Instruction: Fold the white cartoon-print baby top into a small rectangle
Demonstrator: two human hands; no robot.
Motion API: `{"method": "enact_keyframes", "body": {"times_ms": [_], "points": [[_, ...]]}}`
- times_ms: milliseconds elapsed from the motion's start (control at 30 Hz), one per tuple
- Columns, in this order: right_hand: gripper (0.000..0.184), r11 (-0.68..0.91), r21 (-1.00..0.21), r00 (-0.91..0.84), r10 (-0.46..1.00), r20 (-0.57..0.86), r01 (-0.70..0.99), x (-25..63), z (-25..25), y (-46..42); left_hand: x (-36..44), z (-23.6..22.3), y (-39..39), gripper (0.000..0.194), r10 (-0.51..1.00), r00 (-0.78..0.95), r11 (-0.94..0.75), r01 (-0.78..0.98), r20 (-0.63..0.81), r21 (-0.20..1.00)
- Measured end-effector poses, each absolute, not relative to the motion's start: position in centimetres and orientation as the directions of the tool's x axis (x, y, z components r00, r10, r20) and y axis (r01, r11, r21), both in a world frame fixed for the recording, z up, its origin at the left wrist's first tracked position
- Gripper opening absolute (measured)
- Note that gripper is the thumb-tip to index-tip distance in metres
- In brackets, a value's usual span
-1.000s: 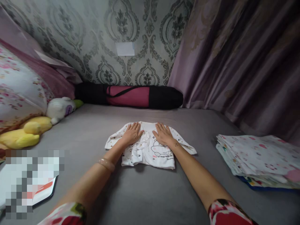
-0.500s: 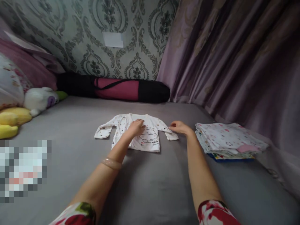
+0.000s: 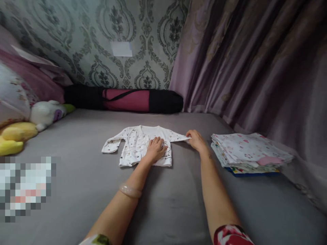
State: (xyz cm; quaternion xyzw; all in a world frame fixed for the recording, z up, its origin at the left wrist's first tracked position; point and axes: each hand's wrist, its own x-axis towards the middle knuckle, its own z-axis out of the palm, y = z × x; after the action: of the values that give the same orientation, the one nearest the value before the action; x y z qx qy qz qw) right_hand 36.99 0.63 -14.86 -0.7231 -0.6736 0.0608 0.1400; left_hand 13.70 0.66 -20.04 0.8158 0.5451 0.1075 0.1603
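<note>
Left hand (image 3: 155, 149) is resting splayed on laid-out shirt (image 3: 133, 147); right hand (image 3: 196, 140) is pinching one sleeve (image 3: 177, 136) straight; opposite sleeve (image 3: 111, 145) is lying bent.

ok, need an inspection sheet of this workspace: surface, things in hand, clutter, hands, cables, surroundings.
Surface: grey sheet, lightly creased.
Things: white printed shirt spread out, one sleeve drawn out to the right.
Clutter: folded stack right; white plush and yellow plush left; long bag at back; pixelated patch front left, unreadable.
Hands: left hand resting on shirt front; right hand pinching sleeve end.
Cables: nothing seen for certain.
Surroundings: patterned wall, purple curtain.
</note>
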Motion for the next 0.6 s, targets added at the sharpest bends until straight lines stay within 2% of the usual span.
{"method": "enact_keyframes", "body": {"times_ms": [67, 100, 200, 267, 400, 600], "points": [[0.039, -0.034, -0.171, 0.071, 0.974, 0.214, 0.985, 37.3, -14.3, 0.2, 13.7, -19.9, 0.6, 0.046, 0.923, 0.385, -0.357, 0.857, -0.002, 0.371], [0.04, -0.062, -0.126, 0.084, 0.98, 0.181, 0.99, 37.5, -14.1, -0.1, 13.8, -19.8, 0.6, 0.047, 0.92, 0.392, -0.362, 0.856, -0.006, 0.368], [0.042, -0.2, -0.044, 0.196, 0.978, -0.071, 0.979, 38.4, -14.2, -0.5, 13.7, -19.6, 0.5, 0.047, 0.911, 0.412, -0.377, 0.853, -0.021, 0.362], [0.042, -0.279, -0.059, 0.271, 0.955, -0.118, 0.958, 39.1, -14.5, -0.4, 13.5, -19.6, 0.6, 0.045, 0.907, 0.422, -0.387, 0.846, -0.015, 0.368], [0.039, -0.411, -0.186, 0.411, 0.911, -0.039, 0.893, 39.4, -15.6, 0.4, 13.1, -20.2, 1.0, 0.039, 0.906, 0.421, -0.405, 0.832, 0.044, 0.379], [0.037, -0.489, -0.217, 0.493, 0.869, -0.04, 0.845, 39.0, -17.9, 1.0, 12.5, -20.5, 1.4, 0.038, 0.911, 0.405, -0.404, 0.848, 0.071, 0.342]]}}
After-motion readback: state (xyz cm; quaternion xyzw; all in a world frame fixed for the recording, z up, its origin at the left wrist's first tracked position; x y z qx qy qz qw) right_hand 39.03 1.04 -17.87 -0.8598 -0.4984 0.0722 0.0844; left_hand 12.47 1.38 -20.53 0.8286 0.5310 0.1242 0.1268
